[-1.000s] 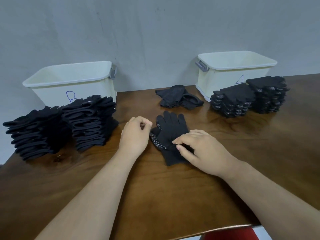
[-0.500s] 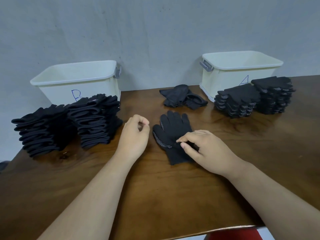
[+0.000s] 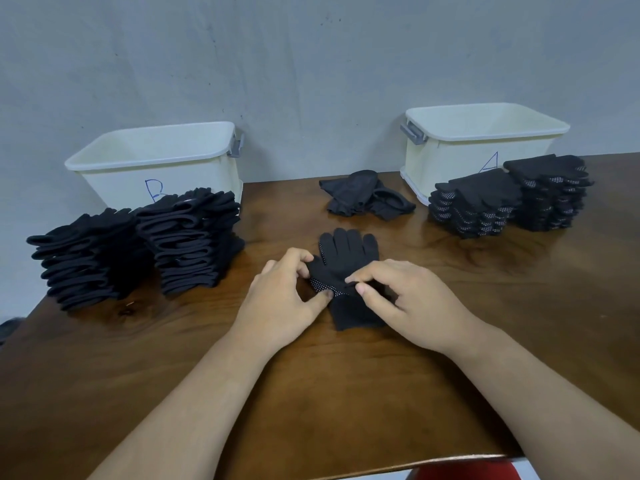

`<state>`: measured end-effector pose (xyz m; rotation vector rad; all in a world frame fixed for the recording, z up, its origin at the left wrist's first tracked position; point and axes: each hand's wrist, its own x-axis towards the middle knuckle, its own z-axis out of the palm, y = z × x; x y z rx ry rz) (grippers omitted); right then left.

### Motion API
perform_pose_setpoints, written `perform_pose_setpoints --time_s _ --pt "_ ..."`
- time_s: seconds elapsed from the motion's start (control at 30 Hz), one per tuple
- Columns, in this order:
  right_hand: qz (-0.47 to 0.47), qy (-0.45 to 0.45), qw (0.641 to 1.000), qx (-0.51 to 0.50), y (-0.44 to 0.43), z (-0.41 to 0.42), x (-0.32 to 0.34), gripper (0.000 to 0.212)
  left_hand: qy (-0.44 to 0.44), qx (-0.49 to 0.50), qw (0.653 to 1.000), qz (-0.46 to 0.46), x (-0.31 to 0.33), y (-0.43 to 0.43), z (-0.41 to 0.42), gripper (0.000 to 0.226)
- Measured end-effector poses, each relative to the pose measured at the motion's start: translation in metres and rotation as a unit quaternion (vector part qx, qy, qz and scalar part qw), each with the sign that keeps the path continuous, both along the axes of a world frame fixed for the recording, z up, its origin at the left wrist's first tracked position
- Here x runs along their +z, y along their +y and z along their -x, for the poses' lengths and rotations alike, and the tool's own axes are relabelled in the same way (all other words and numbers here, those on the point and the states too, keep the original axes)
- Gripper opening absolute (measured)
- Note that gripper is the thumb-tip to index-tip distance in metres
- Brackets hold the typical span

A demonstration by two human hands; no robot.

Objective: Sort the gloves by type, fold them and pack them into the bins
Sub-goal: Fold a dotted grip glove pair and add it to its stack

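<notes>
Two hands work one dotted glove: the left hand pinches its thumb-side edge between thumb and forefinger, and the right hand pinches the dotted layer near mid-palm, fingers curled. The glove lies flat at mid-table, fingertips toward the far edge, cuff toward the near edge. Single glove or pair: cannot tell. Judged step: folding a dotted glove. Beyond it, near the far edge, lies a loose heap not yet sorted. Dotted stacks stand at the far right in front of bin A; plain stacks stand at the left edge in front of bin B. Next move, as judged: keep both layers aligned, turn the cuff over the fingers, then carry the fold to the dotted stacks. Packing looks not yet begun.
</notes>
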<state>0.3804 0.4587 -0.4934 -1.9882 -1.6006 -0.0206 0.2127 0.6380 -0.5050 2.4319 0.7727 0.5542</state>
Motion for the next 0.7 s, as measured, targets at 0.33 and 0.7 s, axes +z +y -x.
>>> perform_pose_setpoints --time_s 0.33,0.7 --pt "0.035 0.054 0.997 0.03 -0.002 -0.006 -0.004 0.021 -0.058 -0.02 0.998 -0.025 0.002 0.007 0.003 0.027" --pt "-0.006 0.034 0.998 0.05 0.0 -0.008 -0.007 0.002 0.006 -0.103 0.994 -0.034 0.005 -0.011 -0.001 0.03"
